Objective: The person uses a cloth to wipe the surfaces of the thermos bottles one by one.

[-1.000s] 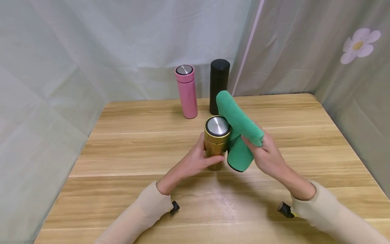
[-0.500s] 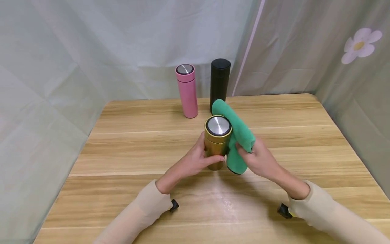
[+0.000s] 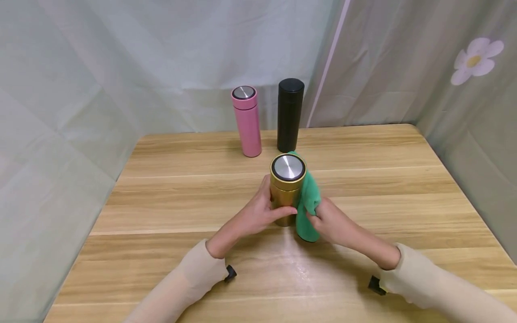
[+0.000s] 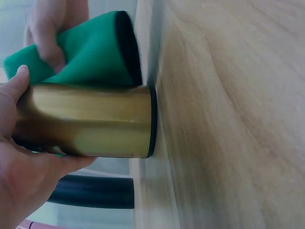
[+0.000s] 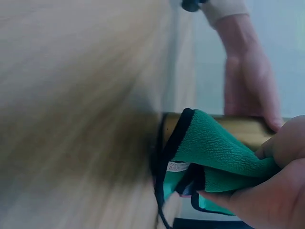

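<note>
A gold thermos flask point(image 3: 286, 193) with a shiny silver lid top stands upright on the wooden table. My left hand point(image 3: 262, 208) grips its body from the left, thumb across the front. Against the flask's right side lies a green cloth point(image 3: 309, 193), pinched in my right hand point(image 3: 333, 222). In the left wrist view the cloth point(image 4: 97, 50) runs along the gold body point(image 4: 90, 121) down near its base. Seen from the right wrist, the cloth point(image 5: 214, 148) is folded, with a black edge and a small white label, and covers part of the flask.
Behind the gold flask stand a pink thermos flask point(image 3: 248, 123) and a black thermos flask point(image 3: 289, 116), close to the back edge of the wooden table point(image 3: 161, 197). Pale curtains point(image 3: 194, 54) hang behind and at the sides.
My right hand has moved the green cloth down and left, from beside the flask's top to lower along its right side. The left hand and the gold flask have stayed put.
</note>
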The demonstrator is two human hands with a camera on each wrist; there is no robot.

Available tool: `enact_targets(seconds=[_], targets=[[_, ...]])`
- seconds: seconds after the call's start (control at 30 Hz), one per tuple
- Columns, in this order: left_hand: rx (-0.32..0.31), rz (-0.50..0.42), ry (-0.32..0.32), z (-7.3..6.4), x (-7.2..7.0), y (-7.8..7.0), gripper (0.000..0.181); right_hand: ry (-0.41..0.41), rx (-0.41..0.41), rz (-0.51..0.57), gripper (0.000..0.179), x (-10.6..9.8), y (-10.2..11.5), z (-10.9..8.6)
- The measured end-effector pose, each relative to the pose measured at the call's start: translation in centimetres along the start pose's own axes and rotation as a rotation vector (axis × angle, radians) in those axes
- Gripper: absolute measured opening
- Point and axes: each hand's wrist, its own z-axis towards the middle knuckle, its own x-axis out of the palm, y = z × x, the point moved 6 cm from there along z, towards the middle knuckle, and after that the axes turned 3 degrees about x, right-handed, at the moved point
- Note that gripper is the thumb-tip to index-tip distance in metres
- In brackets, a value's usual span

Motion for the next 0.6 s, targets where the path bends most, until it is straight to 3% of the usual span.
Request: enact_targets(seconds=[0.23,0.6], targets=[[0.002,-0.058,0.019,0.0,0.1,0.1,0.087,0.03,0.006,-0.053,0.038,1.6,-1.0,-0.2],[-0.039,-0.035,-0.016,-0.3,0.2,0.2,0.088,-0.018,0.092,0.028,0.037,1.7,-2.5,-0.3]])
